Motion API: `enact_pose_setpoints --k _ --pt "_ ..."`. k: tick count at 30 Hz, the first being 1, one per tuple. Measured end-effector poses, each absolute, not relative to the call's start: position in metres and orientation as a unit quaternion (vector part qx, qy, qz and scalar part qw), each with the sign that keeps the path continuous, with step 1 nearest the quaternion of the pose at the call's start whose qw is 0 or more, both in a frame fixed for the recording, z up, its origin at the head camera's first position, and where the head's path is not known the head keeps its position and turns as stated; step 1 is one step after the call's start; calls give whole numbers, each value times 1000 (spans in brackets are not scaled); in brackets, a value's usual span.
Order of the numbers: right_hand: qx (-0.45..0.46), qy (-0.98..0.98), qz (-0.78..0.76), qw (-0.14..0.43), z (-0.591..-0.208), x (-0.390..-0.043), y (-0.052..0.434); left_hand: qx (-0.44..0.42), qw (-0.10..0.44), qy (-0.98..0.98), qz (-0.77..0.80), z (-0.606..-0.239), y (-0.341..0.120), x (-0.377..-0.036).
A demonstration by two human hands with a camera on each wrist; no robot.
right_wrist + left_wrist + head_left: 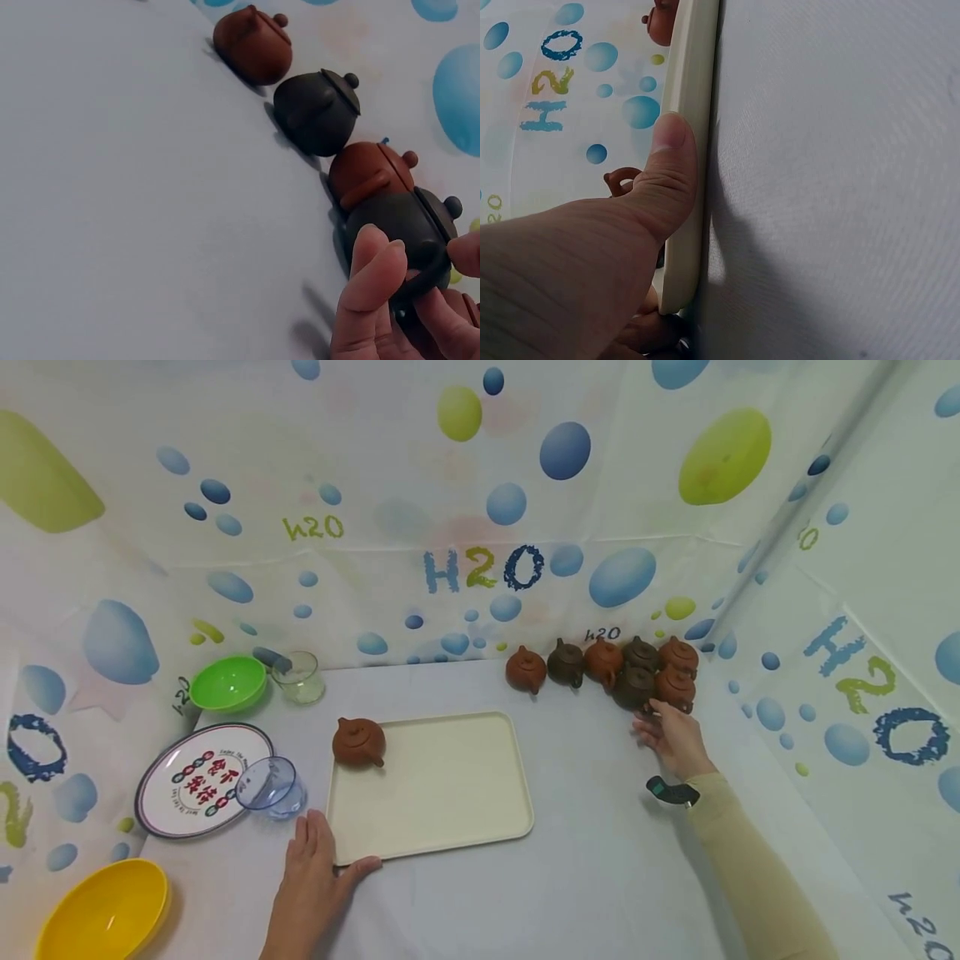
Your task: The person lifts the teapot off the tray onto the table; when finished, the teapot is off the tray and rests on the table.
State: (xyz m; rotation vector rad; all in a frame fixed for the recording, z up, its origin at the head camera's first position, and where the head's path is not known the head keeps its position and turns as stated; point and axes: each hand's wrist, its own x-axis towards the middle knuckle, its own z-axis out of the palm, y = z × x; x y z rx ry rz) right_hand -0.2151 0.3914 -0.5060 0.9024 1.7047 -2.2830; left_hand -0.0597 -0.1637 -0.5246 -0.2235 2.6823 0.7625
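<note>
A cream tray (450,793) lies mid-table with one brown teapot (359,742) at its far left corner. My left hand (330,852) rests at the tray's near left corner, the thumb (671,161) pressed along the tray rim (690,90) and the fingers fairly straight beside it. Several brown and dark teapots (603,661) cluster at the back right. My right hand (660,727) reaches the front of that cluster. There its fingers (375,277) and thumb pinch the handle of a dark teapot (397,221), also seen in the head view (634,687).
At the left stand a green bowl (228,682), a glass cup (298,677), a printed plate (191,777) with a tipped blue clear cup (270,787) on its edge, and a yellow bowl (105,910). Bubble-print curtain walls close the back and right sides.
</note>
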Motion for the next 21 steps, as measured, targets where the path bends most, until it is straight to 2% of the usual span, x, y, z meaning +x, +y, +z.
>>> enact_pose_setpoints --k 9,18,21 --pt "321 520 -790 53 -508 -194 374 -77 173 947 260 -525 -167 -61" --pt "343 505 -792 7 -510 -189 337 -72 172 945 269 -523 -165 -61" --pt "340 505 -793 10 -512 -188 323 -72 172 945 270 -523 -165 -61"
